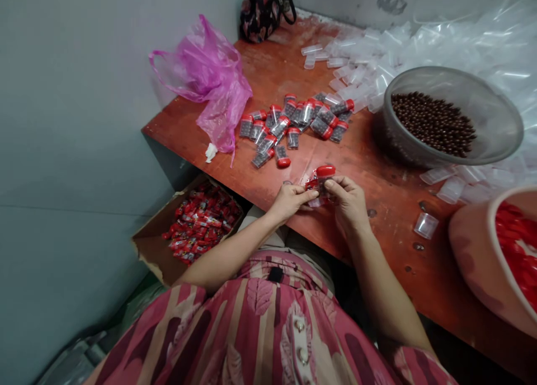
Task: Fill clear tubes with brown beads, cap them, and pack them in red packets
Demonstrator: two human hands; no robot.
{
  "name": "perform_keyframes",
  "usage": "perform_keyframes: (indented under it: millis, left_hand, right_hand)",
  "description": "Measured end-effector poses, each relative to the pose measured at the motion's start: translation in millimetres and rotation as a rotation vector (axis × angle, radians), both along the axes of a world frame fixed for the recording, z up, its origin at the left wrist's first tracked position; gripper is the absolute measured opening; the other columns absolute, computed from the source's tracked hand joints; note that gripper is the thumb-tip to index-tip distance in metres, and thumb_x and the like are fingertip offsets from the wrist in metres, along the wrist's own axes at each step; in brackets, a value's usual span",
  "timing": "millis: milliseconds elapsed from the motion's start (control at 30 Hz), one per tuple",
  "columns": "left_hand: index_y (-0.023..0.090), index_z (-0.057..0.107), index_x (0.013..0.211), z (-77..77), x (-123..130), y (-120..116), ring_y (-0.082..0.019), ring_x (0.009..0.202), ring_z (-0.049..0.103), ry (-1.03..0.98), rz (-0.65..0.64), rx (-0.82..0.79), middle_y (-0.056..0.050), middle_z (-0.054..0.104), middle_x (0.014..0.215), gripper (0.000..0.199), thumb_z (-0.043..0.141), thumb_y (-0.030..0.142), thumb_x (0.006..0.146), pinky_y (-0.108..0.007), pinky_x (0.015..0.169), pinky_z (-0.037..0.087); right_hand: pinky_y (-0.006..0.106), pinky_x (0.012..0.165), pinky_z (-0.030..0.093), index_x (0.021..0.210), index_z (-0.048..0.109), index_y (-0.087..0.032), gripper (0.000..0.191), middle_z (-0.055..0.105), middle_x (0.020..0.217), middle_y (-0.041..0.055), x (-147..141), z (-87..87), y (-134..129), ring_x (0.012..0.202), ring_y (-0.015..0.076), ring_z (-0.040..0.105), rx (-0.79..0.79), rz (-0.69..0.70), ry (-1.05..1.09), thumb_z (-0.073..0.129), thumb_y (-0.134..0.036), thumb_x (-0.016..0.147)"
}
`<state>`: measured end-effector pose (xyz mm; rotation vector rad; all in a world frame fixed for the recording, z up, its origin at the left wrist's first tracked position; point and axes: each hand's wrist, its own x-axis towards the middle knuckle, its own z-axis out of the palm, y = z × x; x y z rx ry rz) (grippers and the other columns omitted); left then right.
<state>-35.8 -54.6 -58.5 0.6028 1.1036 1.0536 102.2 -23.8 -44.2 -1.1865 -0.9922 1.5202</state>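
Over the front edge of the table my two hands meet. My right hand (350,203) pinches a small clear container with a red cap (325,171) and dark contents, cap upward. My left hand (292,199) is closed on a clear plastic wrapper with red print (311,184), held against the container's left side; the fingers partly hide where the two touch. Beyond my hands lies a loose pile of similar filled, red-capped containers (292,138), some on their sides.
A grey bowl of dark brown balls (432,125), a pink tub of red caps (474,250) and heaped clear empty containers (369,66) occupy the right. Left are a pink plastic bag (222,83) and, below the table, a cardboard box (157,234) of wrapped red packs. A dark bag (264,13) stands behind.
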Motion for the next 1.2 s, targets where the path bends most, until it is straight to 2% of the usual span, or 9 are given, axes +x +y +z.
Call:
perform_keyframes:
  millis: [67,200,333,467,633,833,1000,1200]
  left_hand:
    - [0.009,0.065,0.062,1.5,0,2,-0.010,0.052,0.060,-0.035,0.035,-0.034,-0.002,0.063,0.056,0.043,0.086,0.044,0.051,-0.024,0.056,0.054]
    - [0.011,0.062,0.060,7.5,-4,5,-0.008,0.049,0.057,-0.106,0.186,-0.122,0.000,0.062,0.055,0.040,0.088,0.040,0.049,-0.022,0.051,0.052]
    - [0.011,0.062,0.062,9.8,-8,8,-0.009,0.050,0.058,-0.209,0.267,-0.165,-0.001,0.064,0.058,0.037,0.086,0.038,0.055,-0.022,0.051,0.051]
    - [0.011,0.062,0.070,8.2,-3,8,-0.010,0.056,0.061,-0.315,0.308,-0.150,0.000,0.065,0.064,0.035,0.084,0.036,0.060,-0.024,0.059,0.054]
    - [0.012,0.059,0.068,13.8,2,5,-0.010,0.056,0.061,-0.325,0.260,-0.130,0.000,0.065,0.064,0.035,0.083,0.038,0.062,-0.025,0.060,0.052]
    - [0.011,0.063,0.070,21.7,4,2,-0.008,0.051,0.056,-0.230,0.184,-0.010,0.001,0.062,0.060,0.041,0.085,0.042,0.055,-0.021,0.054,0.045]
    - [0.011,0.067,0.079,21.5,8,2,-0.009,0.059,0.061,-0.317,0.132,0.027,-0.001,0.067,0.071,0.043,0.087,0.038,0.052,-0.022,0.058,0.048]
    - [0.009,0.069,0.071,18.0,10,1,-0.008,0.055,0.058,-0.246,0.051,-0.007,-0.001,0.065,0.063,0.040,0.087,0.039,0.051,-0.022,0.056,0.046]
  right_hand:
    - [0.023,0.058,0.046,0.075,0.060,-0.019,0.020,0.062,0.070,-0.0032,0,-2.2,-1,0.058,0.0093,0.055,0.030,-0.065,-0.025,0.075,-0.032,0.068]
    - [0.022,0.056,0.046,0.079,0.060,-0.020,0.020,0.063,0.073,-0.0031,8,0.0,-13,0.059,0.0097,0.057,0.120,-0.161,-0.112,0.073,-0.035,0.073]
    - [0.022,0.046,0.045,0.084,0.060,-0.021,0.019,0.063,0.066,-0.0034,13,7.4,-44,0.050,0.0102,0.056,0.113,-0.088,-0.136,0.070,-0.036,0.079]
    - [0.022,0.045,0.048,0.086,0.060,-0.021,0.020,0.064,0.061,-0.0034,4,9.5,-71,0.048,0.0112,0.059,0.067,-0.033,-0.213,0.069,-0.037,0.080]
    - [0.023,0.045,0.051,0.085,0.058,-0.021,0.024,0.065,0.063,-0.0034,-6,3.3,-75,0.048,0.0115,0.060,0.057,-0.090,-0.260,0.069,-0.041,0.078]
    - [0.023,0.045,0.050,0.084,0.057,-0.020,0.027,0.064,0.061,-0.0033,-5,-1.0,-69,0.048,0.0117,0.060,0.074,-0.072,-0.271,0.071,-0.042,0.076]
    - [0.024,0.046,0.052,0.084,0.057,-0.020,0.027,0.066,0.063,-0.0030,-5,-2.6,-66,0.048,0.0115,0.060,0.095,-0.116,-0.235,0.071,-0.042,0.077]
    - [0.024,0.049,0.052,0.085,0.058,-0.022,0.024,0.065,0.063,-0.0031,-5,-7.3,-65,0.051,0.0124,0.061,0.158,-0.155,-0.304,0.071,-0.040,0.077]
